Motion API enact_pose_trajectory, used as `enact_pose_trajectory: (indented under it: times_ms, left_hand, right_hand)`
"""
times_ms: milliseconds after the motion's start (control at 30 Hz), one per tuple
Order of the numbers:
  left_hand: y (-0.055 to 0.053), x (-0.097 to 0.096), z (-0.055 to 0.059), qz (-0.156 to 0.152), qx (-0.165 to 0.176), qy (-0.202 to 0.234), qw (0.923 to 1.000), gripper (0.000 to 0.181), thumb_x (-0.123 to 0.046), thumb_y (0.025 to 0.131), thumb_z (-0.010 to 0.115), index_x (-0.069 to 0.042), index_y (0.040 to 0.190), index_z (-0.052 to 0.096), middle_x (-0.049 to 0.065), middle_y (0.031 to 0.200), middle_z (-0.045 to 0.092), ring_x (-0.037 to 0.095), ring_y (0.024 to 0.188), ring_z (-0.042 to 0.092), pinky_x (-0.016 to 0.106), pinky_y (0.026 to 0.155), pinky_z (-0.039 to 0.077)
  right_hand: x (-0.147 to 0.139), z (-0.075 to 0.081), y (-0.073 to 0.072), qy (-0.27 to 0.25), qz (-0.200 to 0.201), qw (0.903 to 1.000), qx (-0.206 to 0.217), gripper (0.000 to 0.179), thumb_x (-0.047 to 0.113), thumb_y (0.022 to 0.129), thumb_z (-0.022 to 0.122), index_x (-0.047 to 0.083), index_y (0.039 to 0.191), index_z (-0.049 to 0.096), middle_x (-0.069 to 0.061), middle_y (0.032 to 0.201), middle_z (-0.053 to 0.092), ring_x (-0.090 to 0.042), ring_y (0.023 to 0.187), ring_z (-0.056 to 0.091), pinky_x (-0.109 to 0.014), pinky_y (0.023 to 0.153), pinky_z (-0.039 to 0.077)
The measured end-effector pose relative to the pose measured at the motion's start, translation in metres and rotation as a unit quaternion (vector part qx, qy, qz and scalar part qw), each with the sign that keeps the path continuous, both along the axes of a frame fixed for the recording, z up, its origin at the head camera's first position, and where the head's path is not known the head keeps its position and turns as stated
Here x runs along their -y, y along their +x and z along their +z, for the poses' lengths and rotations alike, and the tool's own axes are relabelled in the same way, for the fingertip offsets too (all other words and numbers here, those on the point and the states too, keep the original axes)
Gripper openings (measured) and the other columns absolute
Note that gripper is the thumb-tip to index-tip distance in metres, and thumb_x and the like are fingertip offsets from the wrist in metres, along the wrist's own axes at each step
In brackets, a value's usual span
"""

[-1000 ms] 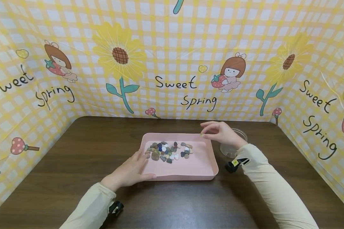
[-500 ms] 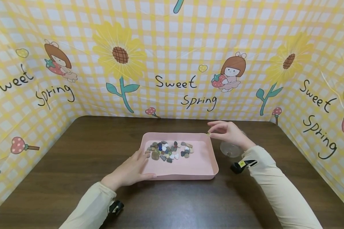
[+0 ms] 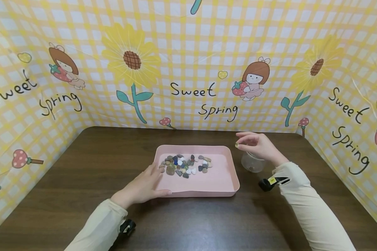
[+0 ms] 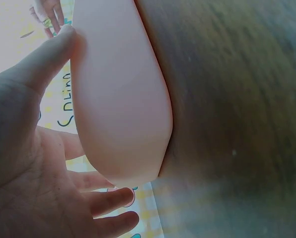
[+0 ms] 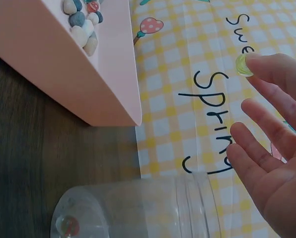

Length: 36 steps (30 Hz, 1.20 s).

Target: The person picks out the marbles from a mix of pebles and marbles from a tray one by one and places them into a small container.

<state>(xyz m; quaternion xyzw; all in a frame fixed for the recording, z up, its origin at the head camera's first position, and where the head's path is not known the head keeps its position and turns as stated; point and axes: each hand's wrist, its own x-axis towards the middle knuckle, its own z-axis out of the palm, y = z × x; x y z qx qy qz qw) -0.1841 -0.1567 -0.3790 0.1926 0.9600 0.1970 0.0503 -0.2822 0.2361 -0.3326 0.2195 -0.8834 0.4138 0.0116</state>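
My right hand (image 3: 261, 145) pinches a small yellow-green glass marble (image 5: 243, 65) between thumb and forefinger, the other fingers spread. It is raised above a clear jar (image 3: 252, 164), overlapping its mouth in the head view. Inside the jar's bottom, a marble with red in it (image 5: 69, 225) shows in the right wrist view. My left hand (image 3: 139, 186) rests at the near left corner of a pink tray (image 3: 216, 183). Its thumb lies on the near rim and its extended fingers reach along the left side. Many mixed pebbles (image 3: 170, 170) lie in the tray's left and middle.
A dark brown wooden table (image 3: 188, 223) carries the tray and the jar, which stands just right of the tray. A yellow checked cloth (image 3: 188, 62) with printed flowers and words encloses the back and both sides.
My right hand has moved right with the marble, from over the tray's far right corner to over the jar. The left hand and the tray stay in place.
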Motion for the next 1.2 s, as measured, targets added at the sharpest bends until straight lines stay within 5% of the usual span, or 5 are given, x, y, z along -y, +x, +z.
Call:
enact_pose_trajectory:
  times_ms: [500, 700, 933, 1200]
  left_hand:
    - [-0.001, 0.000, 0.000, -0.003, -0.002, -0.001, 1.0000, 0.086, -0.055, 0.080, 0.064, 0.002, 0.139, 0.038, 0.032, 0.150, 0.019, 0.049, 0.133, 0.031, 0.057, 0.105, 0.033]
    - [0.000, 0.001, 0.001, -0.005, -0.003, 0.002, 1.0000, 0.086, -0.055, 0.080, 0.064, 0.003, 0.139, 0.039, 0.032, 0.150, 0.018, 0.049, 0.134, 0.031, 0.057, 0.105, 0.033]
    - [0.000, 0.001, 0.000, -0.007, -0.007, 0.006, 0.9999, 0.086, -0.055, 0.080, 0.065, 0.003, 0.138, 0.039, 0.032, 0.150, 0.018, 0.049, 0.134, 0.031, 0.056, 0.105, 0.033]
    - [0.000, 0.001, -0.001, -0.012, -0.021, 0.005, 0.9997, 0.085, -0.055, 0.080, 0.064, 0.003, 0.137, 0.040, 0.033, 0.149, 0.021, 0.048, 0.134, 0.032, 0.055, 0.105, 0.034]
  right_hand:
    - [-0.021, -0.004, 0.005, -0.011, -0.034, 0.9994, -0.002, 0.025, 0.026, 0.084, 0.069, 0.005, 0.099, 0.070, -0.012, 0.134, 0.055, -0.006, 0.114, 0.057, -0.007, 0.086, 0.044]
    - [-0.028, -0.007, 0.007, -0.020, -0.048, 0.9987, 0.003, 0.030, 0.028, 0.085, 0.069, 0.004, 0.101, 0.069, -0.012, 0.134, 0.055, -0.008, 0.116, 0.056, -0.011, 0.092, 0.044]
    - [-0.037, -0.011, 0.011, -0.022, -0.057, 0.9980, -0.016, 0.029, 0.025, 0.086, 0.067, 0.001, 0.102, 0.069, -0.015, 0.132, 0.055, 0.016, 0.101, 0.051, -0.004, 0.088, 0.041]
    - [-0.043, -0.018, 0.013, 0.004, -0.072, 0.9964, -0.045, 0.025, 0.023, 0.086, 0.067, 0.003, 0.099, 0.070, -0.017, 0.130, 0.057, 0.019, 0.099, 0.047, -0.002, 0.083, 0.039]
